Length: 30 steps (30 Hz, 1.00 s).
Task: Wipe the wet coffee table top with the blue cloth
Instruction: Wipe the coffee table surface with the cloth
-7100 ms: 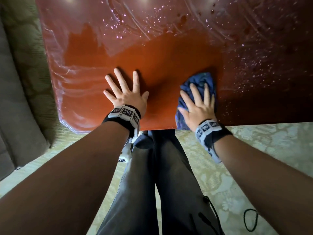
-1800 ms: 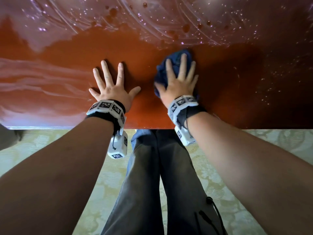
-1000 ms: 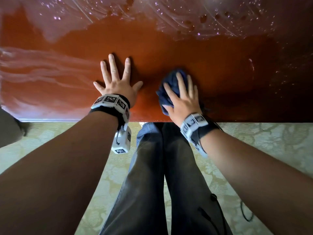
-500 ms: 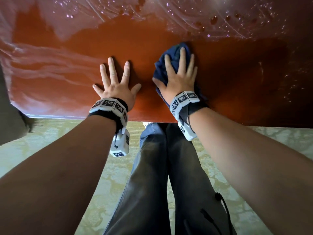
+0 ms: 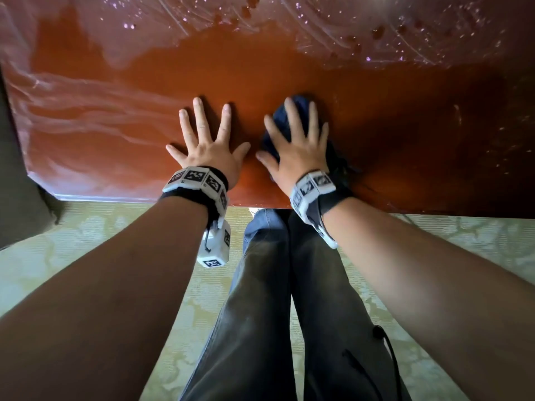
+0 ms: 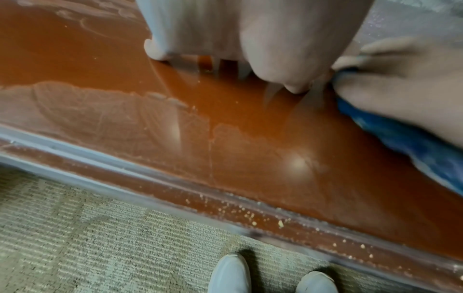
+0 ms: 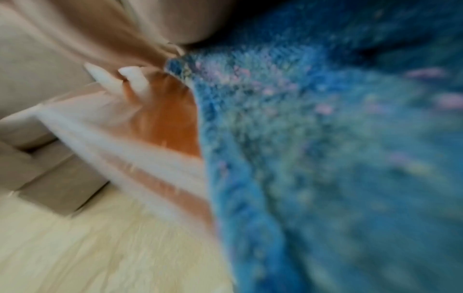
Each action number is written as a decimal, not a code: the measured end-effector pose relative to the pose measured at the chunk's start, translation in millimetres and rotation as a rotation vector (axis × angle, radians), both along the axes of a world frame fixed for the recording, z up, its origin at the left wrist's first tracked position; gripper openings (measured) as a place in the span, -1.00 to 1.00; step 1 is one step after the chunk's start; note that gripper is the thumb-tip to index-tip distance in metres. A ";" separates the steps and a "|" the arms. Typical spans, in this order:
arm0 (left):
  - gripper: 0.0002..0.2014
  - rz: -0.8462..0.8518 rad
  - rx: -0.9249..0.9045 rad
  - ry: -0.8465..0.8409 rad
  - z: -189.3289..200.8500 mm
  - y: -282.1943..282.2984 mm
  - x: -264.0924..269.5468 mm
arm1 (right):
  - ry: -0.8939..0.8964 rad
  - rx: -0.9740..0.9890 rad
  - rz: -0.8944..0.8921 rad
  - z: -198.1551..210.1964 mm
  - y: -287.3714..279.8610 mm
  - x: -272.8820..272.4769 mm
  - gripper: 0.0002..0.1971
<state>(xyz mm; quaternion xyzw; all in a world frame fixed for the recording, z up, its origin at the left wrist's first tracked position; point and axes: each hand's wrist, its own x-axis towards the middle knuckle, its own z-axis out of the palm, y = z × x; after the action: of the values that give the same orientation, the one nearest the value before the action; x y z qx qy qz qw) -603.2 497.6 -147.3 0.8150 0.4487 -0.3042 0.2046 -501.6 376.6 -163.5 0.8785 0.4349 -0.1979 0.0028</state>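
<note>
The glossy red-brown coffee table top fills the upper head view, with water drops and smeared streaks across its far part and left side. My right hand presses flat, fingers spread, on the bunched blue cloth near the table's front edge. Most of the cloth is hidden under the palm. The cloth fills the blurred right wrist view, and the cloth shows at the right of the left wrist view. My left hand lies flat on the bare table beside it, fingers spread.
The table's front edge runs just behind my wrists, and its left corner sits by a grey sofa. A pale patterned carpet lies below. My legs and white shoes stand against the edge.
The right hand has pulled the cloth back toward the front edge from its farther position half a second ago. The left hand has stayed planted on the table.
</note>
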 end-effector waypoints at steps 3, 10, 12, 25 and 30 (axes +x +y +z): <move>-0.28 0.009 -0.017 0.016 1.0 1.4 1.8 | -0.002 -0.015 0.066 0.1 -50.6 8.9 -0.32; -0.28 0.004 0.006 -0.018 -1.1 0.1 -0.4 | -0.039 -0.055 -0.358 -4.0 -23.0 63.6 -0.26; -0.28 -0.005 0.007 -0.028 -2.2 1.4 -2.4 | -0.057 -0.046 -0.305 -4.4 11.9 55.8 -0.26; -0.29 0.009 -0.015 0.027 3.0 0.3 2.8 | -0.010 -0.060 -0.279 0.5 -83.8 68.6 -0.32; -0.30 0.025 0.005 0.025 0.4 -4.2 3.5 | 0.003 -0.058 -0.249 -2.9 -6.2 49.9 -0.26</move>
<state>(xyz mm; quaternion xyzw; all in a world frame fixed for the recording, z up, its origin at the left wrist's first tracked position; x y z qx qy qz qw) -599.7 493.5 -146.9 0.8062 0.4619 -0.3105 0.2007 -451.7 370.3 -166.3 0.9249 0.3165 -0.2104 0.0029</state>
